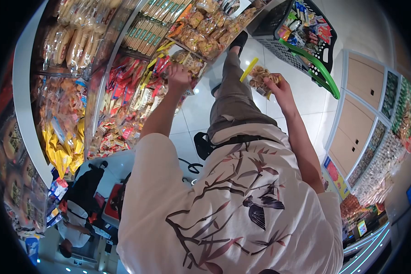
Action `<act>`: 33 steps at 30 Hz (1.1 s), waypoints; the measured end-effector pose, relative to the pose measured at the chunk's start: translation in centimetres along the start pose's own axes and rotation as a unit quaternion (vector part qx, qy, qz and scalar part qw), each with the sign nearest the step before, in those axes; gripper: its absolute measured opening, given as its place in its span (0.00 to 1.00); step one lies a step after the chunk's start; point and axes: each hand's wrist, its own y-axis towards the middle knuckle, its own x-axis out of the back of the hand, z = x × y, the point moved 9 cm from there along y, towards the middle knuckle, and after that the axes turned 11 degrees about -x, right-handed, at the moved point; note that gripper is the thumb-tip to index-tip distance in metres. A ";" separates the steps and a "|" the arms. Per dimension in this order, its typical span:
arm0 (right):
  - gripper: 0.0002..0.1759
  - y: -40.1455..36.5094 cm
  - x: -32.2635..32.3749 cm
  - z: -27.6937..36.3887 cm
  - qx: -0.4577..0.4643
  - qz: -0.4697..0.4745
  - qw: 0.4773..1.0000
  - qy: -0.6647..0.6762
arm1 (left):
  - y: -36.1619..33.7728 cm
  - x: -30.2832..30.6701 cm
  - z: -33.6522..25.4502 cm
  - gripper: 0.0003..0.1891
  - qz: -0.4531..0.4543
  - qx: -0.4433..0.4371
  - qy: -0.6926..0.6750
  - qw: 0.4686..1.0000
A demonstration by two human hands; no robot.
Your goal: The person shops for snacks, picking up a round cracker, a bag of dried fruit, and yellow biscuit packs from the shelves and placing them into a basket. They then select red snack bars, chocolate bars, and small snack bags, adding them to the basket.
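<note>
My right hand (281, 90) is closed on a clear snack bag (259, 82) filled with small brown rounds, with a yellow strip along its top edge. The bag hangs over the floor, between my leg and the shopping basket. My left hand (179, 77) reaches to the edge of the sloped shelf on the left, its fingers curled down among the packets. What they grip is hidden. Just beyond it lies a clear packet of brown snacks (189, 63), and beside it are red-and-clear snack packets (157, 68).
A black shopping basket (266, 42) with a green handle (322, 75) stands ahead to the right, loaded with colourful packets. Bread packs (75, 45) and yellow bags (65, 148) fill shelves at left. Wooden cabinets (354, 118) line the right. Another person (73, 233) is at lower left.
</note>
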 end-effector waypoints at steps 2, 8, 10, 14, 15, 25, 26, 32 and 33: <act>0.20 0.1 0.0 0.1 -0.008 0.003 1.000 0.003 | -0.7 -0.3 -2.4 0.15 0.065 -0.038 -0.052 0.996; 0.21 0.5 -0.2 0.2 -0.007 0.009 1.000 -0.013 | -4.4 -3.5 -2.4 0.12 0.149 -0.042 -0.083 0.984; 0.20 0.4 -0.4 0.1 -0.011 0.018 1.000 -0.022 | -4.5 -3.3 -2.1 0.10 0.139 -0.051 -0.076 0.986; 0.20 0.1 -0.1 0.0 -0.022 0.039 0.999 -0.003 | -2.8 -2.2 -2.8 0.11 0.139 -0.037 -0.057 0.988; 0.21 0.0 -0.1 0.1 -0.022 0.043 0.999 0.012 | -1.9 -1.9 -2.9 0.10 0.101 -0.025 -0.044 0.994; 0.24 -3.9 1.5 5.1 0.212 -0.135 0.956 -0.152 | 11.3 6.2 -20.0 0.30 0.147 0.299 -0.891 0.308; 0.24 -5.0 1.0 6.8 0.262 -0.126 0.937 -0.194 | 12.2 7.2 -21.4 0.31 0.153 0.277 -0.918 0.240; 0.26 -8.7 0.4 9.8 0.345 -0.079 0.911 -0.210 | 15.7 7.7 -22.1 0.39 0.100 0.212 -0.939 0.254; 0.25 -8.8 1.3 9.6 0.339 -0.127 0.909 -0.208 | 16.1 8.4 -22.1 0.41 0.104 0.198 -0.941 0.256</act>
